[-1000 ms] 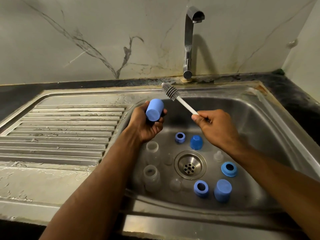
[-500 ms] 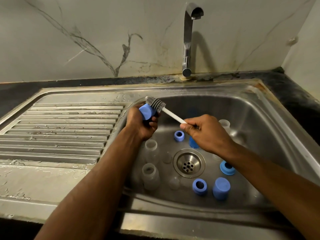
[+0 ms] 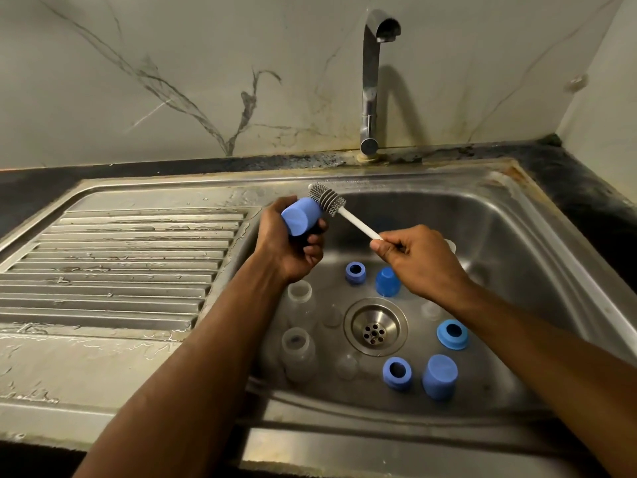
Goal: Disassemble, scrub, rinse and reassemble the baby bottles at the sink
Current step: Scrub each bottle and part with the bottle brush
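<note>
Since half a sec ago the bottle brush (image 3: 326,201) slid a bit up & back, so its gray bristle head now sits at the far end of the blue cap (image 3: 299,216), touching it, not over the cap's top like before. The cap's flat closed end now faces the camera more.

The left hand (image 3: 293,244) is wrapped round the blue cap, holding it over the left edge of the sink (image 3: 510,236). The right hand (image 3: 418,260) pinches the brush's white handle, fingers curled, w/ the brush pointing up & left.

Down in the sink bowl, round the drain (image 3: 375,327): two clear bottles (image 3: 299,353) stand at the left, one behind the other. A blue ring (image 3: 355,272) & a darker blue cap (image 3: 387,281) sit behind the drain. Another blue ring (image 3: 452,334) lies at the right. In front sit one more blue ring (image 3: 397,372) & a light blue cap (image 3: 440,376), just beside each other. A few clear teats lie near the drain, hard to see.

The tap (image 3: 370,81) stands at the back, no water running. The ribbed draining board (image 3: 113,263) at the left looks wet.
</note>
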